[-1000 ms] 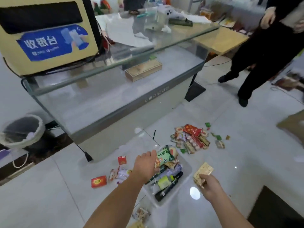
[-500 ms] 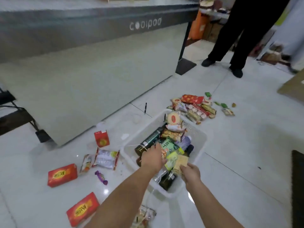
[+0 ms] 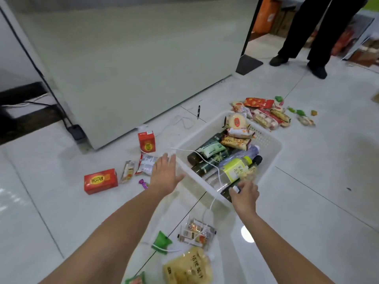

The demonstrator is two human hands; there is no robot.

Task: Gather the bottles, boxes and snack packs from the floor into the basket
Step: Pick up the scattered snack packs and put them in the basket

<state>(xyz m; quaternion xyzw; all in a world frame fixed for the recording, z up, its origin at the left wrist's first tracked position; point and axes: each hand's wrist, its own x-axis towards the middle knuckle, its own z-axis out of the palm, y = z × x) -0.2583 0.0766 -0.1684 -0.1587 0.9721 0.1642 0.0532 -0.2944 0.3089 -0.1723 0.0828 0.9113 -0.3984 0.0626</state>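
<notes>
While at the basket (image 3: 275, 147), left fingers (image 3: 167, 161) straight, right fingers (image 3: 245, 184) curled.

Your left hand (image 3: 164, 175) is spread flat with straight fingers, just beside the left rim of the white basket (image 3: 273, 148). Your right hand (image 3: 245, 193) is at the near corner, fingers bent down among the bottles. Whether it grips anything is unclear. Inside lie dark bottles (image 3: 193, 157), a yellow-labelled bottle (image 3: 233, 171) and snack packs. On the floor are a red box (image 3: 101, 181), an upright red carton (image 3: 146, 141), a heap of packs (image 3: 264, 114) beyond the basket, and a yellow pouch (image 3: 187, 267) nearest you.
</notes>
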